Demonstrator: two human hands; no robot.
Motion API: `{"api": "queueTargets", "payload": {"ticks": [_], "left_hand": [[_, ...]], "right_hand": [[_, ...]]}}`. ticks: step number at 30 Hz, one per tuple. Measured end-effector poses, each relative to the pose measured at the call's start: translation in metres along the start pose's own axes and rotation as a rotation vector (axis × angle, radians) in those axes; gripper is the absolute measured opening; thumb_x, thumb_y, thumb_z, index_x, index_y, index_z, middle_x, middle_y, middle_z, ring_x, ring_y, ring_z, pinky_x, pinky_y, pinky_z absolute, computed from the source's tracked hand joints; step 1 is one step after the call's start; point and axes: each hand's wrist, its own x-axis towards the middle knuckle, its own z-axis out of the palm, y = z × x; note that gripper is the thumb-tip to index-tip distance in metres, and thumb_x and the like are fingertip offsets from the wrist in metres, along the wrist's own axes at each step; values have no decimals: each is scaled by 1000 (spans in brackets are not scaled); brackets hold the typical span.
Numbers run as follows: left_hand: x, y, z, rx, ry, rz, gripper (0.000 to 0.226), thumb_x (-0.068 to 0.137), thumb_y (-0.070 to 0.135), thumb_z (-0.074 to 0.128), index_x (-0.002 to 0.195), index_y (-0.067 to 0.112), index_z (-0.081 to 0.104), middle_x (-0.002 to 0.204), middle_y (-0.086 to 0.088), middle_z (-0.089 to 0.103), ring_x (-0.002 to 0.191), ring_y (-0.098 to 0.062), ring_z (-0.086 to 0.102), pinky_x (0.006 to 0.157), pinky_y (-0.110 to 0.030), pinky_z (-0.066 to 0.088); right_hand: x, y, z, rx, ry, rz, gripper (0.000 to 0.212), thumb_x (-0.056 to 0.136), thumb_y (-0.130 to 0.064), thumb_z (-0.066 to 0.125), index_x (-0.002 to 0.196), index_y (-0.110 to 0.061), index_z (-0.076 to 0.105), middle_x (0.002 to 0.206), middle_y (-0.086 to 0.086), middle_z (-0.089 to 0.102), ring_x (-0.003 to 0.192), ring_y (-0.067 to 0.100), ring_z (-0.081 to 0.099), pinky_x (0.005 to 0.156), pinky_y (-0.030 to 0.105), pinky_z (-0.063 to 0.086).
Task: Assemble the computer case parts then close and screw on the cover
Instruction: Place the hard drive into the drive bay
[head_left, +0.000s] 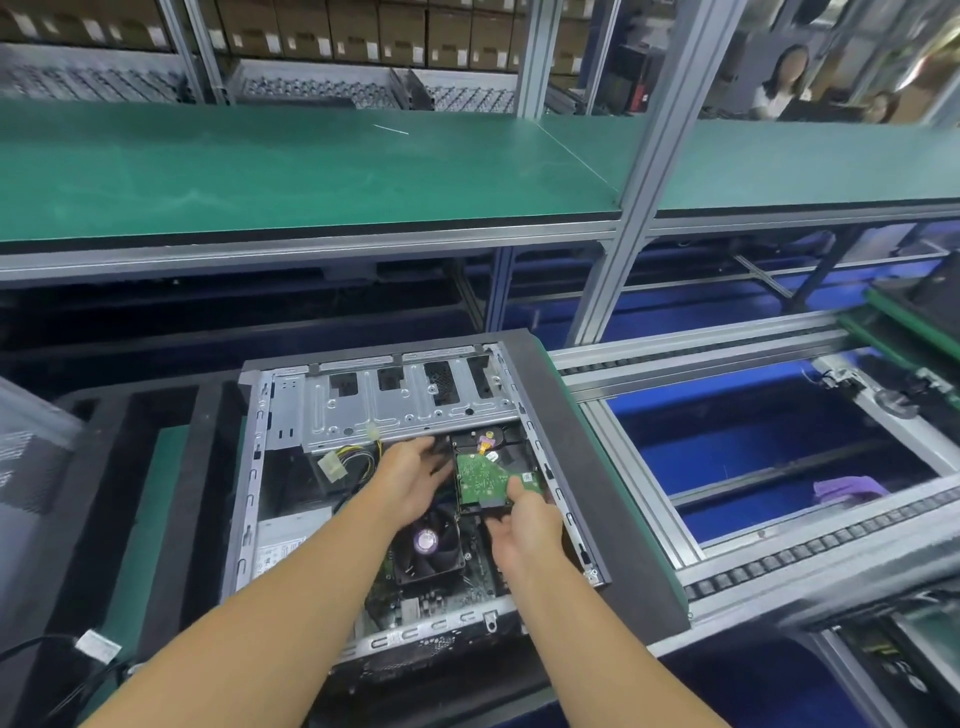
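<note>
Green-matted shelf (311, 171) on aluminium framing (631, 223) spans the background, with cartons (353, 31) stacked behind it. Two people (784, 78) show blurred at the far upper right. Well left of the grip: black foam tray (171, 467), cut off at the frame edge, with a white-tagged cable (98, 644) at its near corner. Next, the open computer case (249, 467) lies on its side on the line, interior facing up. Inside it, left of the grip: power supply (280, 540), partly under the left forearm, label unreadable. A white connector (332, 465) on yellow and black wires hangs loose just below the drive cage (405, 410), which runs across the far side of the case. Left hand (410, 478): fingers nearly straight and spread, tips against the left edge of the hard drive (480, 478); whether they reach underneath cannot be told. CPU fan (428, 543) sits just below and left of the grip, between the two wrists, its left side covered by the forearm. The hard drive is held circuit-board side up with the green board showing, its far end at the drive cage's near edge and its near end in the grip. Right hand (524, 525): thumb pressed on the board at the near right corner, fingers curled beneath the near edge, pinching the drive. The case's right wall runs just right of the grip. Further right: roller conveyor rails (779, 561), a blue bin (753, 431) below them, and a purple cloth (847, 488) near the front rail, blurred.
</note>
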Motion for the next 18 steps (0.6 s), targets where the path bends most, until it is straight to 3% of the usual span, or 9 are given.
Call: {"api": "queueTargets", "payload": {"ticks": [5,8,11,13,15,16,18], "left_hand": [[12,-7,9,-95,-31,-86,25,106,8,36,108,0,60,101,-17,67,88,-26,64,72,-34,50],[18,-8,9,-112,-38,-106,29,107,11,34,122,0,56,118,-18,62,105,-29,60,85,-36,48],[23,-6,10,-127,-75,-137,32,107,15,35,121,-1,59,125,-19,63,108,-31,64,91,-38,51],[25,-5,15,-111,-72,-145,28,105,14,43,117,0,64,115,-23,70,97,-32,72,72,-41,60],[26,-5,17,-138,-8,-127,23,103,9,46,107,0,67,99,-21,74,79,-29,75,56,-38,59],[28,-6,17,-150,28,-113,23,102,6,45,107,0,66,97,-21,75,78,-29,75,57,-37,59],[33,-8,13,-189,42,-106,28,103,3,41,118,-2,64,109,-23,72,90,-31,72,70,-42,59]], "right_hand": [[2,9,-5,2,44,13,52,104,-4,55,152,-2,36,143,22,52,130,40,54,114,60,40],[2,11,-4,11,57,2,49,104,-4,54,150,-2,38,142,22,53,130,40,54,115,61,38],[2,10,-5,27,71,-7,46,104,-3,53,148,-3,41,143,21,54,131,38,54,117,56,37],[1,10,-6,25,75,-15,43,104,-3,53,147,-4,43,141,21,55,129,36,55,116,51,38],[1,9,-7,10,79,-25,47,105,-3,52,150,-6,40,144,21,52,125,31,54,109,47,38],[0,9,-7,4,77,-28,49,105,-3,51,152,-6,37,147,20,49,123,28,51,105,47,38],[0,10,-8,6,76,-17,53,105,-3,50,155,-6,32,147,16,45,126,28,47,111,51,35]]}}
